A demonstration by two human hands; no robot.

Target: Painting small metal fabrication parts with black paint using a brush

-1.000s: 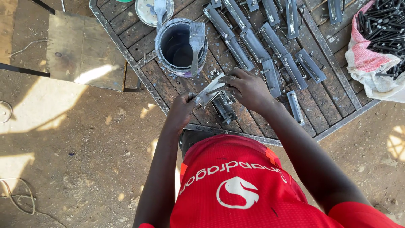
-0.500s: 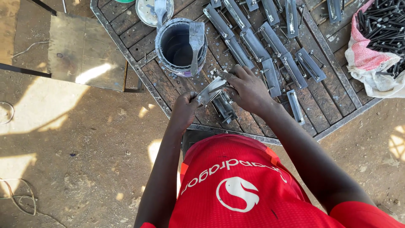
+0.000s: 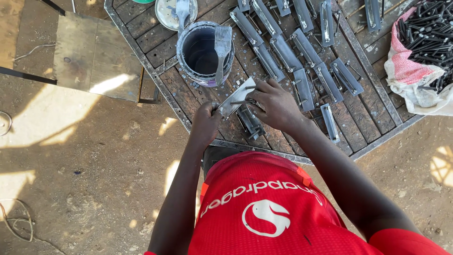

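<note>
My left hand (image 3: 206,123) grips the near end of a flat grey metal latch plate (image 3: 237,97) held just above the wooden table (image 3: 181,92). My right hand (image 3: 275,105) pinches the plate's far side, fingers around its thin metal bolt. Another grey latch (image 3: 250,123) lies on the table right under both hands. A grey paint bucket (image 3: 204,53) with a brush (image 3: 222,49) resting across its rim stands just beyond the plate.
Several painted grey latches (image 3: 302,52) lie in rows across the table. A bucket lid (image 3: 170,12) with a second brush sits at the back. A white and pink sack of dark metal rods (image 3: 427,42) rests at right. A plywood board (image 3: 92,56) lies left on the dirt.
The hands stay together on the latch plate, turning it slightly; the view has shifted a little, and nothing else on the table moved.
</note>
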